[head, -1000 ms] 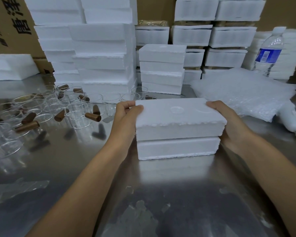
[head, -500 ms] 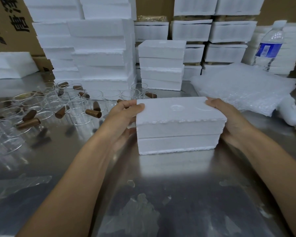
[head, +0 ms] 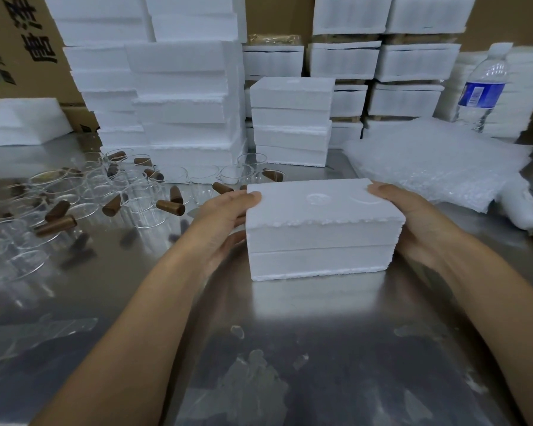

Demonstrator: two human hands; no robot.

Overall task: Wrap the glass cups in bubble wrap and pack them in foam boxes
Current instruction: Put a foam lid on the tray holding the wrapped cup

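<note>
**Closed box held at both ends on a steel table**

We see the box, lid on, standing on the table at centre frame. The left hand grips its left end, thumb over the lid's top edge and fingers against the side. The right hand holds the right end the same way, thumb on top, its fingers hidden behind the foam.

The table is brushed steel. It is shiny enough to give a dim reflection of the box, and pale smears and scuffs mark the lower half of the frame. At middle left the cups stand crowded together with brown stubs among them; we cannot tell whether these are joined to the glass. At right lies a heap of bubble wrap, and a bottle stands upright behind it.

Tall foam stacks fill the upper middle, with a lower stack just behind the box. Foam sheets lie at the left edge. Brown cardboard printed with black characters closes the upper left.
</note>
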